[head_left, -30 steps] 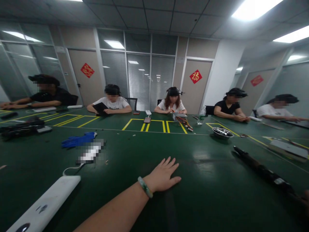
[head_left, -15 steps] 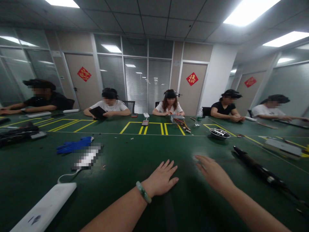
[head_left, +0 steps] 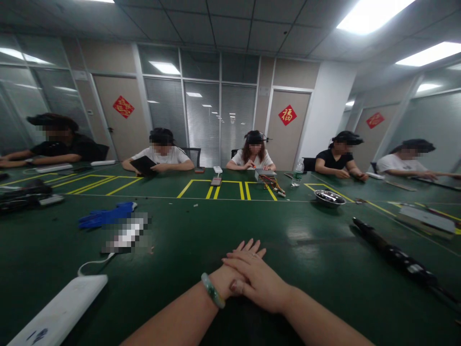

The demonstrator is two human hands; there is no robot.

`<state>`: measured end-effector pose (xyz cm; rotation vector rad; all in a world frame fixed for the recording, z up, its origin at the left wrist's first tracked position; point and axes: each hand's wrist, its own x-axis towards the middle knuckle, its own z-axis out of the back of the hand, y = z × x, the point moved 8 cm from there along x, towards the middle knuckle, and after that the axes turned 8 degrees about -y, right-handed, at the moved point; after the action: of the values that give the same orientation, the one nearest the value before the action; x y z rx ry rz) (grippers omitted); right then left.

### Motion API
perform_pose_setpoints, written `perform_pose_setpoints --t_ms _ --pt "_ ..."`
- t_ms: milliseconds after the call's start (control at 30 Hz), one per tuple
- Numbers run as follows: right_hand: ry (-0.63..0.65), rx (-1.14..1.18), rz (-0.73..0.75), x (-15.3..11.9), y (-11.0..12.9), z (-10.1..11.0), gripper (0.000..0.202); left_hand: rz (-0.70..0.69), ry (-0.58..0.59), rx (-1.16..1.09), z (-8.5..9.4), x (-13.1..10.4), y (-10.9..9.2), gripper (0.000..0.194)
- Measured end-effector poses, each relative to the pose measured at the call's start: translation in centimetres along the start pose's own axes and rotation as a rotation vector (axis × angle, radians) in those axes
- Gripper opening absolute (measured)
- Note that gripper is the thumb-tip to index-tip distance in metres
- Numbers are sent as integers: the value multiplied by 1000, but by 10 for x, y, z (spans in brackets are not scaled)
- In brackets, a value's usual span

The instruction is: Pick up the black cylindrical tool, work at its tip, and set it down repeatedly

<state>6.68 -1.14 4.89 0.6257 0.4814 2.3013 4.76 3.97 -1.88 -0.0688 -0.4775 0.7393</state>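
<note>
My left hand (head_left: 227, 277) lies palm down on the green tabletop (head_left: 187, 226), its fingers stretched forward and a little spread. A green bangle (head_left: 213, 290) circles that wrist. Across the back of it rests my right hand (head_left: 264, 284), fingers extended and touching the left hand, with the thumb near the left wrist. Part of the left hand is hidden underneath. No object shows in either hand.
To the left are a white power bank (head_left: 65, 312), a cabled, pixelated device (head_left: 126, 235) and a blue glove (head_left: 106, 215). A black rod-like tool (head_left: 394, 254) lies right, near a metal bowl (head_left: 329, 198). Beyond stands a bottle (head_left: 297, 173); several people sit opposite.
My right hand has moved left from above the table onto the back of my left hand. The left hand stays in place. The view has shifted slightly.
</note>
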Motion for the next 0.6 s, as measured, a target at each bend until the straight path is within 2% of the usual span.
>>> perform_pose_setpoints --t_ms 100,167,233,300,367,467,500,533,600 --pt "-14 0 8 -1 4 4 54 -87 41 9 7 -1 -10 95" --pt "-50 -51 -8 -2 -3 16 51 -118 85 -25 18 -2 -18 83" --pt "-142 -162 -102 -8 -30 42 50 -56 77 -53 33 1 -20 62" --pt "-315 -332 -292 -29 -77 87 52 -8 95 -75 42 2 -21 56" --pt "-546 -529 -558 -74 -134 142 58 15 128 -103 46 3 -23 57" --pt "-910 -737 -999 -179 -208 211 72 27 158 -138 46 3 -23 57" --pt "-1076 -771 -1118 -217 -224 226 75 31 161 -145 47 3 -22 57" --pt "-1182 -776 -1209 -250 -238 235 82 34 166 -150 47 3 -22 58" --pt "-1299 -759 -1347 -298 -261 242 91 42 178 -155 47 2 -22 59"
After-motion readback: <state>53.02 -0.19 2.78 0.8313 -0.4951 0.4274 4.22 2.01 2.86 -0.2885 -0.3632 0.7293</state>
